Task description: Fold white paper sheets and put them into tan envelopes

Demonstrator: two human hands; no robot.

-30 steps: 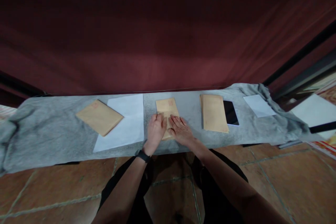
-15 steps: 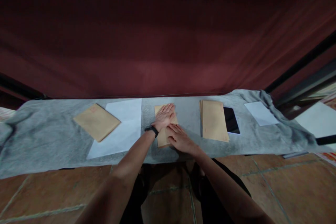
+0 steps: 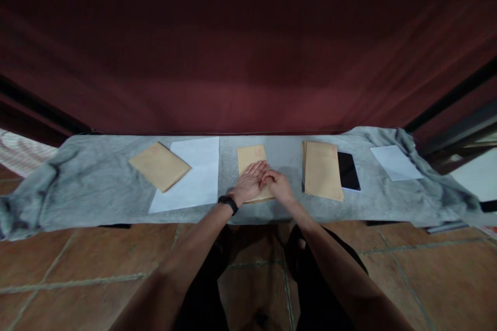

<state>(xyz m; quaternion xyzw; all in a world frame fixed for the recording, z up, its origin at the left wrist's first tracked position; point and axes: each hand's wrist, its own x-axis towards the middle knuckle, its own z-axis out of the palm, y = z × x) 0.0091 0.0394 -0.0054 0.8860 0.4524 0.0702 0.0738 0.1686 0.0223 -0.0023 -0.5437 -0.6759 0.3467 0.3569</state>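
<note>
A brown envelope with a red mark at its top lies on the grey cloth in front of me. My left hand, with a black band at the wrist, lies flat on it with the fingers stretched out. Against the left hand's fingers is my right hand, its fingers curled together; whether they hold anything is hidden. To the right sits a stack of brown envelopes, partly over a dark tablet. On the left, more brown envelopes overlap a large white sheet.
A grey cloth covers the long narrow surface. A smaller white sheet lies towards its right end. Behind stands a dark red curtain; tiled floor shows below the front edge.
My left hand has moved down the envelope, baring its top. My right hand has lifted from lying flat and curled its fingers beside the left hand. The view has shifted slightly.
</note>
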